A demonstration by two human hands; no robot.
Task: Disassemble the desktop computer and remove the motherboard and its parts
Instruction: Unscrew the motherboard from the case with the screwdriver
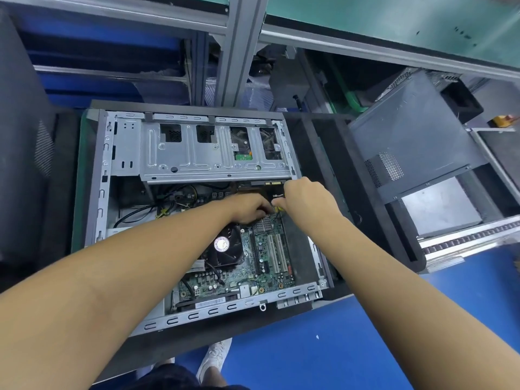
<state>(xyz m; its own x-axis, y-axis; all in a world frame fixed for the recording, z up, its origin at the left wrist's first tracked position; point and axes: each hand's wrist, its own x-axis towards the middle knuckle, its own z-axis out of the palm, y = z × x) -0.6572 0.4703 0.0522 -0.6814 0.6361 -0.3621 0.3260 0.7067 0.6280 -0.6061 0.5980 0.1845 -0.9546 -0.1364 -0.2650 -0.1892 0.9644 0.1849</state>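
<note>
In the open case [97,192] the motherboard [253,266] lies flat below the drive cage [197,156], its far edge hidden by the left hand [250,208] and right hand [305,198], whose curled fingers meet at a yellow bit [277,207] (whether either grips it, I cannot tell).

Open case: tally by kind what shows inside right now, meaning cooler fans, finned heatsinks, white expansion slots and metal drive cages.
Cooler fan: 1
Finned heatsink: 1
White expansion slots: 2
Metal drive cage: 1
Total: 5
</note>
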